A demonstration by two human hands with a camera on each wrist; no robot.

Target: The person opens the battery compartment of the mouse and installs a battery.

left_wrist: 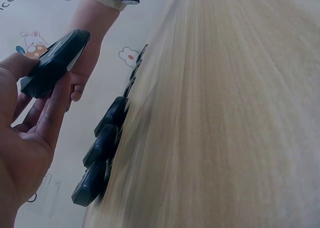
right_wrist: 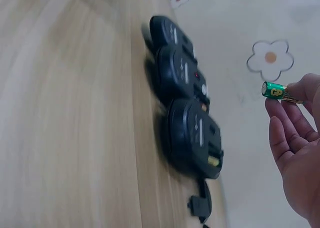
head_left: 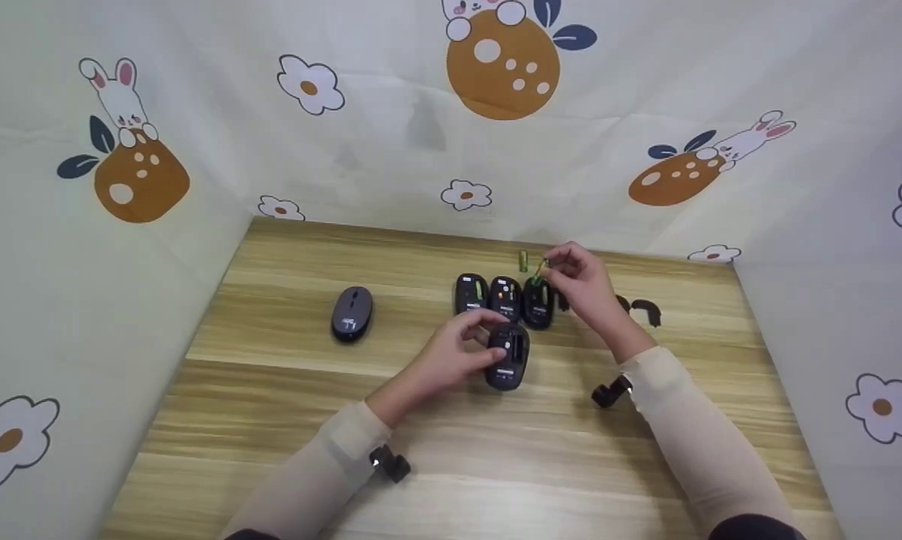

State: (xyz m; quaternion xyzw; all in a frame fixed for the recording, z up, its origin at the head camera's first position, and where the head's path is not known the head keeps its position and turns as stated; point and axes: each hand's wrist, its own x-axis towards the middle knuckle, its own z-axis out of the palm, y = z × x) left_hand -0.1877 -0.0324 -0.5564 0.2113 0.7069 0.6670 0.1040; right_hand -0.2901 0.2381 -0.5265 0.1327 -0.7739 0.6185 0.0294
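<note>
My left hand point(head_left: 451, 351) holds a black computer mouse point(head_left: 507, 367) underside up, above the table, its battery slot uncovered and dark inside. In the left wrist view the thumb and fingers grip that mouse point(left_wrist: 56, 62) by its sides. My right hand point(head_left: 582, 283) pinches a green battery point(right_wrist: 281, 91) between thumb and fingertips, above the rightmost of three upturned black mice. These mice stand side by side: left point(head_left: 471, 294), middle point(head_left: 505, 298) and right point(head_left: 538, 306). A battery shows in the right mouse's slot point(right_wrist: 213, 161). Another green battery point(head_left: 523, 261) lies behind the row.
A grey mouse point(head_left: 352, 315) sits right side up at the left. Dark curved battery covers point(head_left: 648, 312) lie right of the row, partly hidden by my right hand. Patterned cloth point(head_left: 391, 150) walls the wooden table point(head_left: 271, 405) at the back and sides.
</note>
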